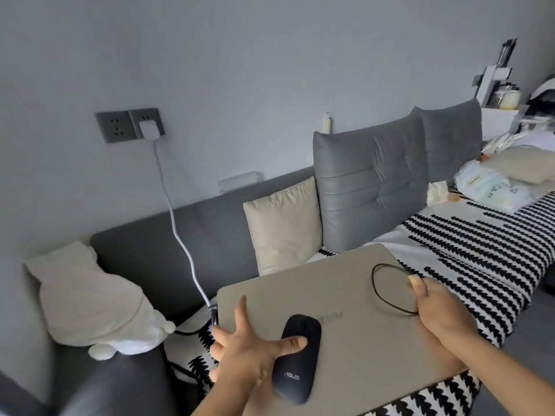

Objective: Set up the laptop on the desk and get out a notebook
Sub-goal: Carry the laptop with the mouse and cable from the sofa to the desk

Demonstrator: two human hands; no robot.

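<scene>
Bedroom with grey wall, closed laptop (pixel 354 304) over a black-and-white patterned bedspread (pixel 468 241).
I see my left hand (pixel 243 346) spread, thumb on the "ASUS" mouse (pixel 297 364); my right hand (pixel 435 307) grips the laptop's edge.

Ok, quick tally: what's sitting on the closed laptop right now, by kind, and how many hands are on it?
Mouse: 1
Black hair tie: 1
Hands on the laptop: 2, left hand and right hand
Total: 4
</scene>
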